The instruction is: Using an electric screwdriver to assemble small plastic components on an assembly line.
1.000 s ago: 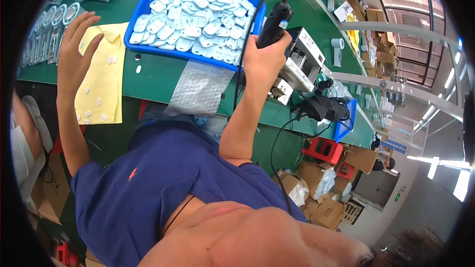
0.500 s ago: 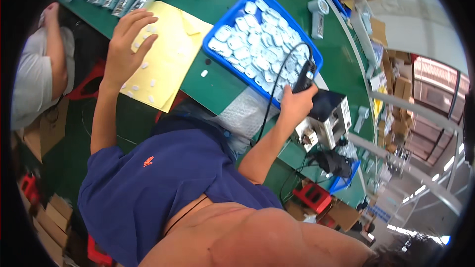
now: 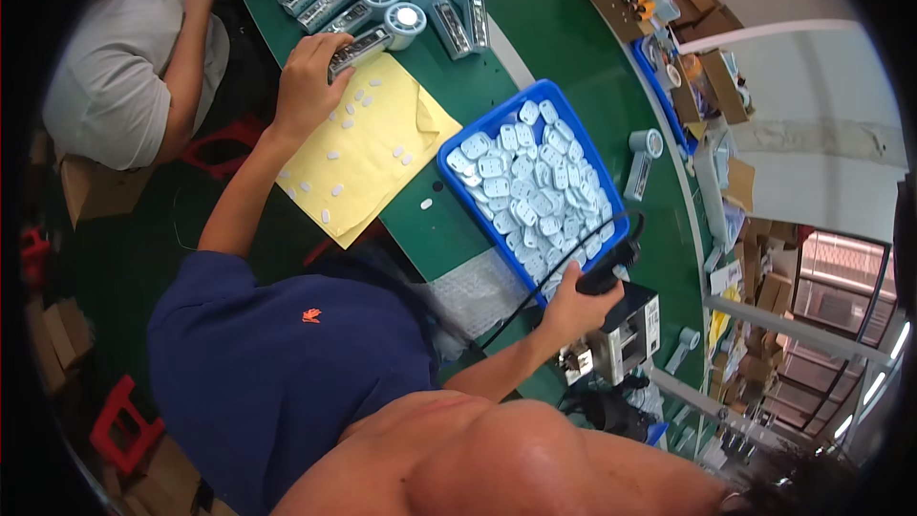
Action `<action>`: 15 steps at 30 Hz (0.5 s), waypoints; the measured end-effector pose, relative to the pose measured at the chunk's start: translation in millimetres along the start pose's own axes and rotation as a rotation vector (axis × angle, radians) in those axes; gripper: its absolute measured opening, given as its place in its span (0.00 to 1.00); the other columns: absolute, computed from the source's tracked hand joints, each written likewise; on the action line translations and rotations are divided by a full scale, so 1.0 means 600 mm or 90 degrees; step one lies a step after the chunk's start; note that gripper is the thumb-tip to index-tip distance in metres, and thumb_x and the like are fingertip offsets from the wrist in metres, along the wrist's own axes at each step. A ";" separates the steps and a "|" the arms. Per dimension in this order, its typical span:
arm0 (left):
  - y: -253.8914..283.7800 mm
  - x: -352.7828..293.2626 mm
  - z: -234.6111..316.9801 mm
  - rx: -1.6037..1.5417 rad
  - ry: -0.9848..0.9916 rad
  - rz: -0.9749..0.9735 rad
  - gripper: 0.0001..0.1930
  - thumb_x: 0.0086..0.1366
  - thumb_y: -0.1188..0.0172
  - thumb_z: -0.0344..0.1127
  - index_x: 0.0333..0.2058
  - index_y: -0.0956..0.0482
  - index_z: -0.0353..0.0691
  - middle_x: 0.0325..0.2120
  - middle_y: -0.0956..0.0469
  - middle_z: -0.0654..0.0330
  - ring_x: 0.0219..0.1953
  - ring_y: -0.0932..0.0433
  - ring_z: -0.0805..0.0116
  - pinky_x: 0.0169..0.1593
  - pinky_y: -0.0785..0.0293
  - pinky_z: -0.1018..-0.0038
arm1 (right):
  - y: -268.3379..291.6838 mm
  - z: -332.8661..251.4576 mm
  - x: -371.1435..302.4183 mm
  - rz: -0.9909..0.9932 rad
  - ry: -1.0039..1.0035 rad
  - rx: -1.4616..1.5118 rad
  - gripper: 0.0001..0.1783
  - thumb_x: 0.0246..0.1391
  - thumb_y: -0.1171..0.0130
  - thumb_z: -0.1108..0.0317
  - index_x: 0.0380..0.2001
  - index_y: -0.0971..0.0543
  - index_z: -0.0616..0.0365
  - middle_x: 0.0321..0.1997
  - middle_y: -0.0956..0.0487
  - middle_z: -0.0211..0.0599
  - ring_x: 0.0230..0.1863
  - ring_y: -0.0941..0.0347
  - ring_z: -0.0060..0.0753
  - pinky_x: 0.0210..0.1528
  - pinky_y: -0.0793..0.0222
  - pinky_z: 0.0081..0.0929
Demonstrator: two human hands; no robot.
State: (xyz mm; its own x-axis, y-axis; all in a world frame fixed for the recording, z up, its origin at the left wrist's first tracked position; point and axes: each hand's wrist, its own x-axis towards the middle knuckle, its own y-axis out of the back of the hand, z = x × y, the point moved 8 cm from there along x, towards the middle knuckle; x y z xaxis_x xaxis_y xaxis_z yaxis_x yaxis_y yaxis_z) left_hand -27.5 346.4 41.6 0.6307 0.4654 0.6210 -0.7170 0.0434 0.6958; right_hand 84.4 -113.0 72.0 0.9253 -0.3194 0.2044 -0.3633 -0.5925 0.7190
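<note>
My left hand is closed around the handle of a light-blue device with a round head and exposed inner parts along its handle. It is the nearest of a row of similar devices. Below that hand lies a yellow sheet scattered with small white oval pieces. In my right hand is a black corded hand tool, held at the near right corner of a blue tray. Many light-blue rounded covers fill the tray. The tool's tip cannot be made out.
Right of the tray stands a metal-and-black machine. Bubble wrap hangs at the table's near edge. Another device lies beyond the tray. A person in a light shirt sits at the left; a red stool is beside them.
My left hand has moved from above the yellow sheet to the device row and closed on a device. My right hand still holds the black tool. The whole view has shifted.
</note>
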 end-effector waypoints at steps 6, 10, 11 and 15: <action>0.096 -0.042 0.014 -0.862 0.277 0.086 0.22 0.60 0.34 0.35 0.51 0.28 0.36 0.41 0.24 0.66 0.43 0.27 0.79 0.49 0.32 0.80 | -0.022 -0.045 0.025 -0.214 0.076 0.460 0.38 0.41 0.31 0.73 0.55 0.37 0.64 0.24 0.24 0.33 0.21 0.27 0.24 0.28 0.29 0.22; 0.031 -0.040 0.209 -1.048 0.153 -0.324 0.35 0.65 0.45 0.56 0.60 0.37 0.35 0.40 0.24 0.60 0.45 0.26 0.72 0.51 0.31 0.74 | 0.038 -0.048 -0.029 -0.343 0.021 0.508 0.42 0.37 0.29 0.71 0.56 0.39 0.64 0.23 0.25 0.34 0.19 0.30 0.22 0.24 0.35 0.15; 0.018 -0.068 0.241 -1.071 0.162 -0.363 0.34 0.66 0.45 0.54 0.61 0.38 0.35 0.39 0.24 0.60 0.45 0.26 0.71 0.50 0.32 0.73 | 0.026 -0.050 -0.043 -0.435 0.024 0.583 0.44 0.37 0.28 0.69 0.56 0.40 0.64 0.22 0.25 0.34 0.18 0.30 0.23 0.23 0.35 0.16; -0.007 -0.166 0.383 -1.186 0.206 -0.634 0.29 0.65 0.45 0.48 0.59 0.37 0.38 0.41 0.29 0.60 0.45 0.30 0.73 0.47 0.34 0.75 | 0.005 -0.042 -0.090 -0.568 0.002 0.725 0.45 0.42 0.30 0.63 0.58 0.45 0.63 0.20 0.25 0.36 0.19 0.30 0.25 0.24 0.34 0.19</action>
State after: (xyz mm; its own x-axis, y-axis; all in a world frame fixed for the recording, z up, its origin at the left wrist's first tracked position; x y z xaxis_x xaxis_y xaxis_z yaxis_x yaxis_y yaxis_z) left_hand -18.9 96.3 59.5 0.9728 -0.1708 0.1566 0.2289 0.8136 -0.5345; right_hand 35.8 -79.0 79.7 0.8851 0.4651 -0.0180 0.4383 -0.8459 -0.3038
